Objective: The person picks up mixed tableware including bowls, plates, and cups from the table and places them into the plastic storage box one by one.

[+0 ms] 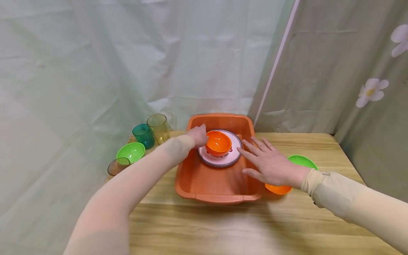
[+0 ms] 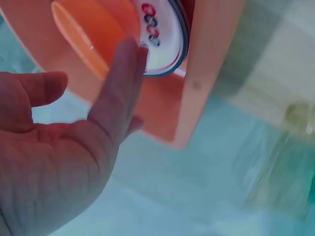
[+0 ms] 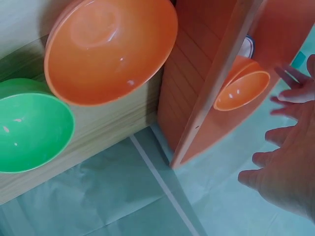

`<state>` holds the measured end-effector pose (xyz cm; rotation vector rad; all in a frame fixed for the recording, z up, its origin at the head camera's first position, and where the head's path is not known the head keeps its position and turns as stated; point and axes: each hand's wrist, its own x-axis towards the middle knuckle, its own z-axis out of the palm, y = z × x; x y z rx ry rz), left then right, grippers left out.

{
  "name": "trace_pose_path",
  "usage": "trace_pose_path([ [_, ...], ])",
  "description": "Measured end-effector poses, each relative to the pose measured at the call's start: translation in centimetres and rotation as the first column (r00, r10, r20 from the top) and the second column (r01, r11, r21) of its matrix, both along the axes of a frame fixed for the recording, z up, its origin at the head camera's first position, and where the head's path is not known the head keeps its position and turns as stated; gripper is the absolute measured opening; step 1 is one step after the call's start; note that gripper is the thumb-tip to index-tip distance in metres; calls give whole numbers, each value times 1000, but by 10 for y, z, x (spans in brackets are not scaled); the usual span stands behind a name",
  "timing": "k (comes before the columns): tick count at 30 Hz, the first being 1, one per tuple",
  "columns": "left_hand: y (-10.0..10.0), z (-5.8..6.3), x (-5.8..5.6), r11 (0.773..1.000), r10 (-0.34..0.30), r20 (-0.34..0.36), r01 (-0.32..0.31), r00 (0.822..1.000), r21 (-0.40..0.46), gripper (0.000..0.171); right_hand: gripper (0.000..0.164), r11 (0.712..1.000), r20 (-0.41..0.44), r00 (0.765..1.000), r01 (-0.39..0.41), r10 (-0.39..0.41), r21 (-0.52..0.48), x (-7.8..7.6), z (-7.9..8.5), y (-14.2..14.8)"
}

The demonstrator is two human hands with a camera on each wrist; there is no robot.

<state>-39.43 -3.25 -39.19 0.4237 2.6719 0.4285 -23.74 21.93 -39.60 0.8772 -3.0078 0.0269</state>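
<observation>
An orange bowl [image 1: 218, 142], seemingly stacked on another, sits on a white plate [image 1: 235, 156] with a dark rim, inside an orange-red basin [image 1: 220, 198]. My left hand [image 1: 198, 136] is beside the bowl's left rim. In the left wrist view its fingers [image 2: 118, 88] are extended close to the bowl, the thumb apart; whether they touch it cannot be told. With fingers spread, my right hand [image 1: 271, 163] hovers over the basin's right edge and holds nothing. Partly beneath it, outside the basin, are another orange bowl [image 1: 278, 189] and a green bowl [image 1: 302, 161].
Left of the basin stand a teal cup [image 1: 143, 136], a yellowish clear cup [image 1: 158, 128], a green bowl [image 1: 131, 152] and a brownish clear cup [image 1: 118, 166]. Pale curtains [image 1: 204, 63] hang behind the wooden table [image 1: 191, 226].
</observation>
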Motion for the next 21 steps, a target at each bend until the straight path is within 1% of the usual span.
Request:
trace_pose_path([
  [2, -4, 6, 6, 998, -67, -86, 65, 994, -17, 75, 74, 1000, 5, 1000, 10, -10, -7, 1, 1, 3],
  [4, -7, 9, 11, 990, -137, -163, 132, 977, -40, 77, 75, 1000, 4, 1000, 18, -18, -10, 2, 1, 6],
  [5, -9, 10, 14, 984, -178, -199, 169, 964, -61, 78, 75, 1000, 5, 1000, 22, -21, -11, 3, 2, 7],
  [7, -14, 9, 19, 965, -258, -268, 236, 928, -112, 80, 75, 1000, 5, 1000, 26, -26, -13, 4, 2, 9],
  [9, -19, 8, 25, 941, -335, -336, 294, 880, -168, 81, 75, 999, 4, 1000, 29, -29, -18, 4, 3, 12],
  [11, -25, 6, 30, 918, -394, -390, 336, 832, -211, 81, 76, 999, 2, 999, 34, -34, -24, 5, 3, 14],
  [14, -33, 6, 41, 890, -455, -442, 381, 773, -249, 80, 77, 999, -6, 999, 38, -38, -34, 7, 5, 17],
  [16, -38, 7, 49, 877, -481, -461, 406, 746, -258, 80, 78, 998, -6, 999, 46, -46, -34, 9, 6, 18],
  [21, -48, 8, 71, 854, -517, -482, 461, 707, -241, 79, 79, 997, 9, 997, 73, -73, -32, 14, 11, 22],
])
